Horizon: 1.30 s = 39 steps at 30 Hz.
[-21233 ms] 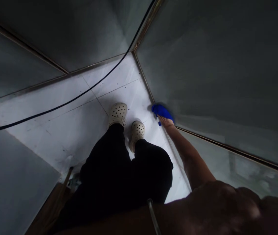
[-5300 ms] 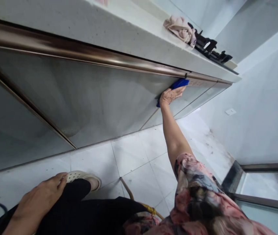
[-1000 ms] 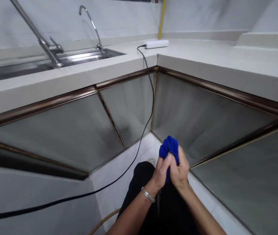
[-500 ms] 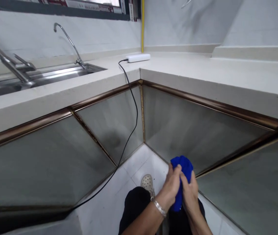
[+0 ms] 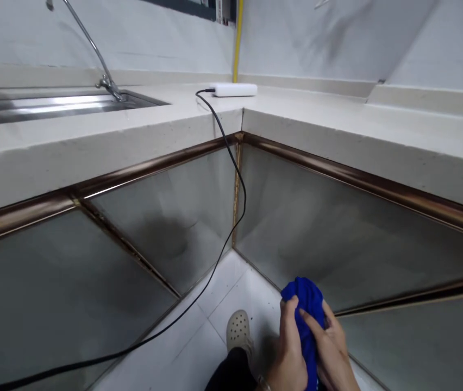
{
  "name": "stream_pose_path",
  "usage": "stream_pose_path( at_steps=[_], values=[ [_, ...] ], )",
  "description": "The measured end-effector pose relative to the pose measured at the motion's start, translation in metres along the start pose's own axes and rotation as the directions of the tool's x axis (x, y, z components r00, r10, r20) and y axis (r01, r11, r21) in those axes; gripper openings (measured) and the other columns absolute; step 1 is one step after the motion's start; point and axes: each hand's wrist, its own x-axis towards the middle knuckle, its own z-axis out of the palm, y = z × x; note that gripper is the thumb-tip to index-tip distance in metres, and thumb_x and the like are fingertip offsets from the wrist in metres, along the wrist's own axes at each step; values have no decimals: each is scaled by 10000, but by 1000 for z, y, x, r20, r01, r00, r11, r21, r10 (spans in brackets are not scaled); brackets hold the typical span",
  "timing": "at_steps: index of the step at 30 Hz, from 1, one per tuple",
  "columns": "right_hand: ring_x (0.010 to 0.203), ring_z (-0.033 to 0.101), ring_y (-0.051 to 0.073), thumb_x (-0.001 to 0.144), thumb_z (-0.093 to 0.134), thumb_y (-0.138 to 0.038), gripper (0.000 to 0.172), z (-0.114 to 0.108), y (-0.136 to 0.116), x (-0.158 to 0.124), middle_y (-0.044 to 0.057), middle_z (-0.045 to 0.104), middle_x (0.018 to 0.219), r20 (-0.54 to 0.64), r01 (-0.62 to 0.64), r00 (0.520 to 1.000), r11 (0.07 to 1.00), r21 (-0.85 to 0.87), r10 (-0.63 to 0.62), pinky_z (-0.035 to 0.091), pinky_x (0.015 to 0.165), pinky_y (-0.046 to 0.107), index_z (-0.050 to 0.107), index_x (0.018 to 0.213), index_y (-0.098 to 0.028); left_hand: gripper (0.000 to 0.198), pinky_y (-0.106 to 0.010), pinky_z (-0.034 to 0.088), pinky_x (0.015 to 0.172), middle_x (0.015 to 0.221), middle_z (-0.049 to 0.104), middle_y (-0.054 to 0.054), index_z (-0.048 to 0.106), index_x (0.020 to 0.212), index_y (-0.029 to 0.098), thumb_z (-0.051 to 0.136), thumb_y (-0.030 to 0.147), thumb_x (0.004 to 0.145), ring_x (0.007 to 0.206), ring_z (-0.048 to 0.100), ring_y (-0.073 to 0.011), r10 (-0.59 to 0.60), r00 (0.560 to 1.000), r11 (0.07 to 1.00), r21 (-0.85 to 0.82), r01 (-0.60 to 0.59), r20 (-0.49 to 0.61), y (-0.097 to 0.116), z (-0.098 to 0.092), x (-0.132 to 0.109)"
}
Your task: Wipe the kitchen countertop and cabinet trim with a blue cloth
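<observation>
A bunched blue cloth (image 5: 308,331) is held low, in front of the right-hand cabinet doors. My left hand (image 5: 291,345) grips its left side, thumb pointing up along the fabric. On the other side my right hand (image 5: 331,342) closes around the cloth, with a finger laid across its front. The cloth's lower end runs out of the frame between my wrists. A bracelet partly shows on my left wrist at the bottom edge.
A black cable (image 5: 243,209) hangs from a white power bank-like device (image 5: 235,89) on the white counter (image 5: 308,106), crossing in front of the cabinet doors (image 5: 166,228). At the left is a sink (image 5: 52,106) with a thin tap (image 5: 93,46). My shoe (image 5: 238,328) stands on the tiled floor.
The view has shifted and moved closer to the corner. Both hands sit lower in the picture with the blue cloth still gripped, and their fingers have changed position on it.
</observation>
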Motion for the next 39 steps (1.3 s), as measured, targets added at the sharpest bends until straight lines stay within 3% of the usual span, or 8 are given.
stream_pose_path(
  at_steps=[3,5,7,10,12,19,27,39],
  values=[
    [1119,716,381,573,880,-576,856,10,-25,20,111,761,1213,-209,204,951,970,-129,-228,548,1058,546,679,1314,-197,711,-316,288,1286,1675,381,-79,511,1491,210,649,454,838,1569,312,-221,24,1000,992,-123,-25,-11,-4,20,15],
    [1162,688,386,672,800,-615,807,15,-52,37,129,736,1253,-271,420,812,840,-343,-516,492,1107,589,661,1341,-186,688,-324,348,1254,1660,394,-122,412,1539,183,520,459,918,1514,414,-212,-18,999,978,-209,9,-40,-6,36,28],
    [1162,682,372,789,701,-579,693,21,-84,60,154,722,1254,-185,604,564,554,-573,-805,486,1098,594,648,1345,-170,640,-315,385,1223,1611,446,-151,368,1542,175,463,389,947,1428,522,-197,-90,991,965,-254,62,-101,-8,48,38],
    [1142,680,343,875,564,-462,515,27,-132,100,179,717,1243,158,659,83,-65,-750,-984,494,1064,572,653,1282,-159,587,-283,452,1145,1445,578,-177,420,1479,154,498,292,914,1263,647,-183,-232,964,931,-319,180,-132,-14,54,39],
    [1142,660,324,895,511,-370,435,33,-160,121,175,700,1301,354,543,-80,-338,-769,-932,480,1055,558,660,1254,-174,555,-284,519,1045,1317,645,-187,485,1405,119,540,274,876,1113,709,-192,-312,948,897,-351,270,-67,-21,57,36],
    [1334,473,387,893,527,-239,645,95,-209,132,264,491,1543,606,345,-1,-569,-747,-796,415,1028,539,478,1511,-60,390,-236,467,687,960,740,-97,682,1068,122,639,212,691,725,663,-142,-400,913,883,-232,408,83,-45,80,33],
    [1318,516,353,974,376,-149,559,135,-211,148,256,540,1494,585,362,-83,-571,-737,-807,451,1038,532,509,1513,-82,308,-192,286,533,714,678,-40,628,873,153,624,167,565,525,541,-94,-439,874,828,-285,483,208,-50,88,34],
    [1351,532,364,1054,240,-142,530,221,-227,152,246,551,1490,716,542,-55,-623,-564,-696,458,1102,580,520,1498,-64,392,-201,221,483,758,672,-55,648,896,147,610,204,510,496,509,-95,-476,866,839,-217,499,153,-50,83,34]
  ],
)
